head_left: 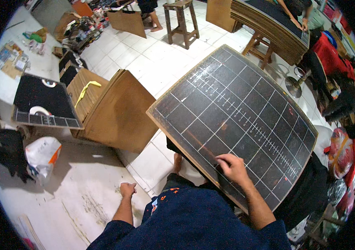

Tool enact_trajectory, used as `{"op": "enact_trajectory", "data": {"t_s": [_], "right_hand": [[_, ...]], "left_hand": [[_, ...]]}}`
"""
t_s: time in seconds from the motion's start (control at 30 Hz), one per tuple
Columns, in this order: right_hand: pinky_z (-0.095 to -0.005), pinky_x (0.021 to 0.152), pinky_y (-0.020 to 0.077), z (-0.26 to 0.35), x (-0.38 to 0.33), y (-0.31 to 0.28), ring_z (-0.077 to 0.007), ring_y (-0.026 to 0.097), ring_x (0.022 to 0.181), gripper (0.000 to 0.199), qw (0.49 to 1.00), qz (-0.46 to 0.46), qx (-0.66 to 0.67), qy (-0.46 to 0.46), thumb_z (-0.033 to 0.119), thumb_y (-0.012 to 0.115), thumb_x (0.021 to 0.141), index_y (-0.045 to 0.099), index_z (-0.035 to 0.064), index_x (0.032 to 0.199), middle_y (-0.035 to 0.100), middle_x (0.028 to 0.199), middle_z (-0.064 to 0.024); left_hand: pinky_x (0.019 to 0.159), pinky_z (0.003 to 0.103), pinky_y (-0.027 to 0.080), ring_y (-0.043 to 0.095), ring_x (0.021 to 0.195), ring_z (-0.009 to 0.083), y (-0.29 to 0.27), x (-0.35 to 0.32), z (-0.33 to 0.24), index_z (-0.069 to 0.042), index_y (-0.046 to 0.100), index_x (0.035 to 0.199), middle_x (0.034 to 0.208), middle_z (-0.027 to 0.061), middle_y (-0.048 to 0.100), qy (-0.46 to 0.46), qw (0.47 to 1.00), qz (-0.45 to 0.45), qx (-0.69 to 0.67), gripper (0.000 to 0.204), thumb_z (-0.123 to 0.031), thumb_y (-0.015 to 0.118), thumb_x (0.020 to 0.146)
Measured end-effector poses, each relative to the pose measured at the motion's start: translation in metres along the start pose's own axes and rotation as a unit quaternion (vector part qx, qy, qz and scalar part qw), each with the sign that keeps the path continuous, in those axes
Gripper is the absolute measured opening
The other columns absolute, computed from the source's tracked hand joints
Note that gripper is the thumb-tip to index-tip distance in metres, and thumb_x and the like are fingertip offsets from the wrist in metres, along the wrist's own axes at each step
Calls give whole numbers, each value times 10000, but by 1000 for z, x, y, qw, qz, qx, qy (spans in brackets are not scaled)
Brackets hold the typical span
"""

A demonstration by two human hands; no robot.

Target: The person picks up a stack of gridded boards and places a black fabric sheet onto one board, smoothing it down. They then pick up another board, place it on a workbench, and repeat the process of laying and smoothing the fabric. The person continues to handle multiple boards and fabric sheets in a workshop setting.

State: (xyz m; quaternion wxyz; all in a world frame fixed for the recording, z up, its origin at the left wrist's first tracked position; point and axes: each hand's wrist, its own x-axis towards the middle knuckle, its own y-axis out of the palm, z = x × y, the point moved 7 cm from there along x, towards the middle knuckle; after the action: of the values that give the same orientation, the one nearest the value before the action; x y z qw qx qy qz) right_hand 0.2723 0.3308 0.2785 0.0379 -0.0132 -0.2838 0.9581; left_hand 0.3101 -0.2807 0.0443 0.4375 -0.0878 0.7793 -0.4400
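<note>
A large black board (244, 121) with a white grid, small ruler marks and a wooden rim lies tilted in front of me and to the right. My right hand (233, 168) is over its near part, thumb and fingers drawn together. Whatever they may hold is hidden, and I cannot tell whether the hand touches the surface. Away from the board, at my left side, my left hand (127, 189) hangs low with its fingers curled into a loose fist. Nothing shows in it.
At left, brown boards (119, 112) stand together with a yellow strip (86, 91) on them, beside a black panel (40, 98) carrying tape rolls. A white bag (43, 158) lies nearby. Beyond are a wooden stool (181, 23) and another person's hands (300, 24) over stacked boards (269, 29).
</note>
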Motion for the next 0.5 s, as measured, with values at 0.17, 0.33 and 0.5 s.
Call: {"op": "enact_trajectory", "data": {"t_s": [0.17,0.33,0.5], "right_hand": [[-315,761,557,-16,-10,-37,-217,724,843,141,974,-206,-25,96,69,685,920,742,21,1040,745,930,-128],[-425,947,481,-42,-83,-54,-327,636,1042,198,869,-389,-223,209,101,678,916,708,31,1099,689,1060,-147],[-486,1037,429,-68,-228,-64,-369,559,1207,418,627,-519,-407,415,238,700,927,621,43,1287,632,1241,-167]], "left_hand": [[938,391,546,722,1022,335,-5,78,-97,-22,678,1304,1110,257,731,180,981,0,73,583,-182,773,752],[911,393,513,679,1047,254,-2,102,-298,13,725,1140,1095,170,736,270,946,71,-164,466,-402,549,1023],[1005,346,455,649,1110,240,10,29,-453,27,667,1264,1181,137,712,281,791,212,-502,614,-488,380,1091]]}}
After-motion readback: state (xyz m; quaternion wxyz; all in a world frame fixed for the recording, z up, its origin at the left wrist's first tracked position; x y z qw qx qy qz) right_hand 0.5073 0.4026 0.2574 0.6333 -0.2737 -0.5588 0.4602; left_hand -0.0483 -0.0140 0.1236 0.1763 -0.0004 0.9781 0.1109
